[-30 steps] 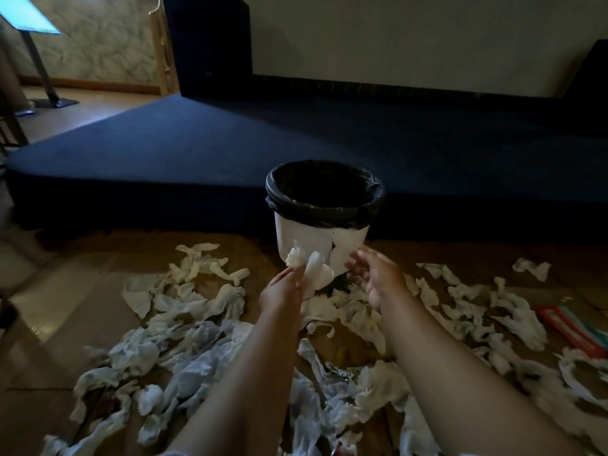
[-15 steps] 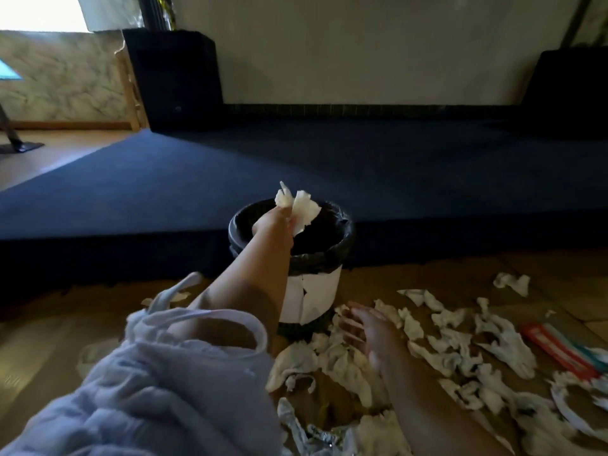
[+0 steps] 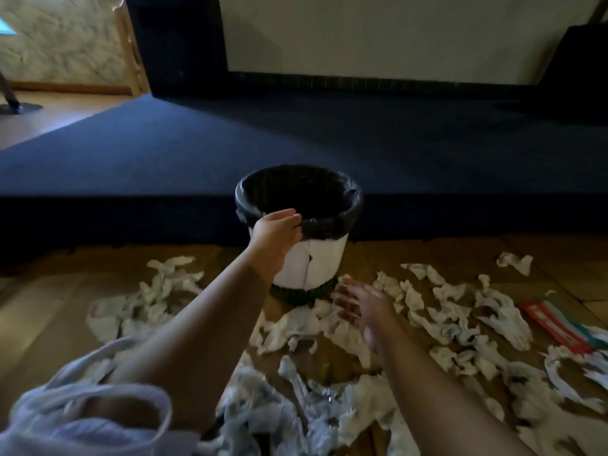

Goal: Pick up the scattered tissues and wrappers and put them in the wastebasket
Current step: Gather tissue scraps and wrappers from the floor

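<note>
Crumpled white tissues (image 3: 496, 311) are lying all round the white wastebasket (image 3: 325, 261) on the wooden floor (image 3: 42, 307), with a red wrapper (image 3: 552, 324) at right. Your left hand (image 3: 274, 240) is hovering by its black-lined rim, fingers released. Your blurred right hand (image 3: 365, 306) is hanging over tissues, fingers spread. Your pale sleeve (image 3: 82, 419) is hiding the lower-left floor.

- No text, brand, number or sign is reading clearly anywhere in the head view.
- The red and teal wrapper (image 3: 556, 324) at the right edge is showing pale markings along its red strip; they are blurring past the point of reading.
</note>
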`<state>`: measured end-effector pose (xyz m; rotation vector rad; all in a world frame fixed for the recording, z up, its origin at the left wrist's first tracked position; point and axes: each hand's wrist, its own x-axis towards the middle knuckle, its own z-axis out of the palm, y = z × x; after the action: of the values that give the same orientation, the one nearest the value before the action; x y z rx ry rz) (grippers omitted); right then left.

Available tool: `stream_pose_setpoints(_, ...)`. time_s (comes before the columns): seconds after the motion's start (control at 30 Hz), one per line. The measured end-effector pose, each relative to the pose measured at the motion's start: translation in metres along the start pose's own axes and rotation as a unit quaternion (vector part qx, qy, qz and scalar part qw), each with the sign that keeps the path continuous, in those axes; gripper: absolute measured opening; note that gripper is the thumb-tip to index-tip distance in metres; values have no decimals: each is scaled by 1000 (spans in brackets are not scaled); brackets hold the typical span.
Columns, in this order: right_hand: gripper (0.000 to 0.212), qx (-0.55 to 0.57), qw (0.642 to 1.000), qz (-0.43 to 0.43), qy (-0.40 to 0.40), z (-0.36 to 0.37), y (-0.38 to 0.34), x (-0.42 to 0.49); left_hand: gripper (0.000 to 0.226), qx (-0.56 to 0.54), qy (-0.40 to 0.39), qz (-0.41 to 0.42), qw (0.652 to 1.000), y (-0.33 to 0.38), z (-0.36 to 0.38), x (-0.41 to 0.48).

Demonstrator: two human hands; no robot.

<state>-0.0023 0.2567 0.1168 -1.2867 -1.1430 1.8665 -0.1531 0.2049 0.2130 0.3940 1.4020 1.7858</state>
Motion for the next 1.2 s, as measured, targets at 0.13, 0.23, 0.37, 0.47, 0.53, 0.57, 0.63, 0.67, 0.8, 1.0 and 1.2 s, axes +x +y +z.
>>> stream_pose_setpoints(0.13,17,-43,999,-5,3,1,43,-25,25,95,-18,-9,995,-59,-50,-51)
stream_pose_setpoints(0.23,17,-118,993,9,-20,-1,99,-41,24,220,-8,-38,975,-125,-102,-76)
stream_pose_setpoints(0.37,13,-292,952,-25,-82,-8,172,-62,26,340,-80,-118,929,-196,-162,-108)
stream_pose_setpoints(0.47,27,-470,863,-96,-157,-16,216,-78,44,539,-73,-77,836,-215,-180,-128)
stream_pose_setpoints(0.53,39,-578,785,-127,-184,-21,234,-89,65,628,-108,-73,767,-220,-182,-135)
stream_pose_setpoints(0.57,42,-620,750,-140,-186,-25,238,-94,74,668,-124,-88,729,-221,-181,-140)
stream_pose_setpoints(0.63,41,-645,729,-156,-169,-31,240,-101,83,723,-148,-107,666,-228,-180,-146)
stream_pose_setpoints(0.67,39,-643,733,-157,-158,-33,239,-102,80,736,-156,-104,651,-232,-178,-149)
stream_pose_setpoints(0.8,39,-688,699,-168,-100,-47,233,-100,47,668,-177,-97,716,-250,-178,-151)
stream_pose_setpoints(1.0,22,-523,845,-82,-76,-70,248,-89,9,587,-85,-60,803,-243,-184,-142)
stream_pose_setpoints(1.2,21,-402,901,-160,35,-59,210,-62,48,454,-10,-67,889,-230,-188,-129)
